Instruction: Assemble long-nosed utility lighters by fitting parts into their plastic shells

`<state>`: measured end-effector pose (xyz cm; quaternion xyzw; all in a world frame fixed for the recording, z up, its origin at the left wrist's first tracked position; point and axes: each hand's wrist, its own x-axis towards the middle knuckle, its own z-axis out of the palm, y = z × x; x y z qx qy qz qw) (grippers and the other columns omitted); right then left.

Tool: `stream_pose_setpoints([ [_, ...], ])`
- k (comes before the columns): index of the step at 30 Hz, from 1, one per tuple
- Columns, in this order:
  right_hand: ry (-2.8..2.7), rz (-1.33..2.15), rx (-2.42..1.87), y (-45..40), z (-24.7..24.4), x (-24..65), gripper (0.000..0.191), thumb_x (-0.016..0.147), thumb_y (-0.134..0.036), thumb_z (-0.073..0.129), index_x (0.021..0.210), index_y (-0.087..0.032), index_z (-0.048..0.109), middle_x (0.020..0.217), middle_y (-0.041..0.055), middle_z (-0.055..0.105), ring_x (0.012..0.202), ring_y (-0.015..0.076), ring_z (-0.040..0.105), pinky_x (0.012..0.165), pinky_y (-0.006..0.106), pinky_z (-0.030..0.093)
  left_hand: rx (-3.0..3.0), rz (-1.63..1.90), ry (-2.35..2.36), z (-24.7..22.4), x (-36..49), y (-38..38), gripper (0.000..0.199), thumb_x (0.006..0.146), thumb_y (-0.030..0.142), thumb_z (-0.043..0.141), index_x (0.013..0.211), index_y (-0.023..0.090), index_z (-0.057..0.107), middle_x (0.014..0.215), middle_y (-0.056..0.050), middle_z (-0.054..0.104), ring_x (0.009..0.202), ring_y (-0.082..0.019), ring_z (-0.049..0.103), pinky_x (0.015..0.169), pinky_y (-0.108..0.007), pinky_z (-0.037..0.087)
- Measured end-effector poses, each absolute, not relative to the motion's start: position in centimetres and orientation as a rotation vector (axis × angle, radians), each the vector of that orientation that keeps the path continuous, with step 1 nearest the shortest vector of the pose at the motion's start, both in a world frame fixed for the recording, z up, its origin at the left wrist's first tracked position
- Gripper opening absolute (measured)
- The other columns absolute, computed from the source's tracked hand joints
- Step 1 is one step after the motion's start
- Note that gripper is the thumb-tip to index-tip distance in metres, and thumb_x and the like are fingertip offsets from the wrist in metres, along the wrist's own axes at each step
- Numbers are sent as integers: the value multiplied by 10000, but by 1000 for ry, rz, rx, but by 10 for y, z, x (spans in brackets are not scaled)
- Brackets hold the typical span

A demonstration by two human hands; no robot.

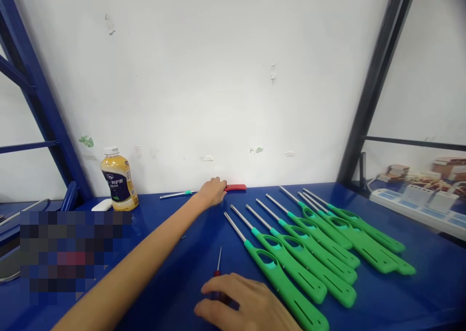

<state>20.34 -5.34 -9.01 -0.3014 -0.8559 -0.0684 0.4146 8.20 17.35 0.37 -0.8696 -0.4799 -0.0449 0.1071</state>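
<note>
My left hand reaches to the back of the blue table, at a red lighter lying by the wall; its fingertips are partly hidden, so its grip is unclear. Near the front, my right hand has thumb and fingers apart, over a screwdriver with a thin metal shaft and a dark red handle. Several green lighters with long metal tubes lie side by side, slanted, on the right. Another metal tube with a teal collar lies left of my left hand.
A yellow bottle with a white cap stands at the back left, beside a white object. A blurred patch covers the left front. A white power strip and wooden pieces lie at the right, past a dark post.
</note>
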Motion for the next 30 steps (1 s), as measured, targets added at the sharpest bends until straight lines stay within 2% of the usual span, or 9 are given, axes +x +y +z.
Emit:
stream_pose_setpoints([
  [2,-2225,-226,-737,-42,-99,200,24,1038,-291,768,1060,-283,770,1089,-40,823,841,131,799,728,196,616,-2546,-143,-1441,-6,89,181,378,1073,373,734,1393,184,668,1403,-119,686,1185,-288,721,990,-508,632],
  [7,-2244,-215,-817,-34,-104,205,198,887,-350,927,989,-295,766,957,-58,783,807,164,771,740,255,603,-2554,-127,-1427,-11,99,185,368,1074,374,732,1385,186,673,1399,-118,689,1180,-284,722,989,-503,633],
  [9,-2222,-190,-883,-36,-101,208,228,863,-286,935,1014,-296,763,951,-56,772,809,175,762,743,270,594,-2552,-117,-1414,-7,99,184,369,1073,374,733,1384,184,674,1398,-119,689,1181,-285,722,991,-503,632],
  [14,-2164,-135,-1053,-40,-94,220,251,891,-69,792,1020,-281,754,969,-36,770,813,196,743,721,293,564,-2494,-113,-1398,16,84,161,378,1070,376,737,1386,178,672,1405,-123,685,1196,-292,717,1002,-513,626],
  [19,-2168,-86,-1129,-37,-89,235,369,926,16,641,1076,-296,770,1021,-40,791,889,202,770,743,296,575,-2413,-88,-1444,37,37,97,275,1075,351,728,1279,167,708,1310,-99,718,1154,-272,723,986,-491,621],
  [21,-2169,-67,-1154,-36,-86,242,382,958,12,598,1095,-300,771,1041,-40,797,925,199,779,775,292,587,-2408,-77,-1482,35,20,62,149,1102,256,659,1191,152,718,1216,-86,732,1111,-261,724,955,-458,612],
  [24,-2172,-50,-1193,-36,-81,250,331,1020,-38,571,1098,-296,762,1056,-31,801,958,199,784,816,288,604,-2447,-23,-1544,18,5,12,260,1075,77,479,1102,144,729,1082,-146,737,1021,-330,743,805,-419,581],
  [27,-2177,-62,-1223,-36,-79,255,293,1052,-75,526,1052,-270,745,1034,4,790,934,219,785,820,317,621,-2559,50,-1572,-5,5,-23,268,988,27,521,1076,165,733,1066,-139,768,914,-338,765,726,-399,552],
  [30,-2158,-111,-1254,-37,-79,256,291,1072,-116,464,1026,-242,722,1050,57,769,920,244,792,800,361,638,-2679,14,-1598,-16,10,-38,196,984,72,581,1016,204,722,1050,-93,798,878,-309,778,706,-366,531],
])
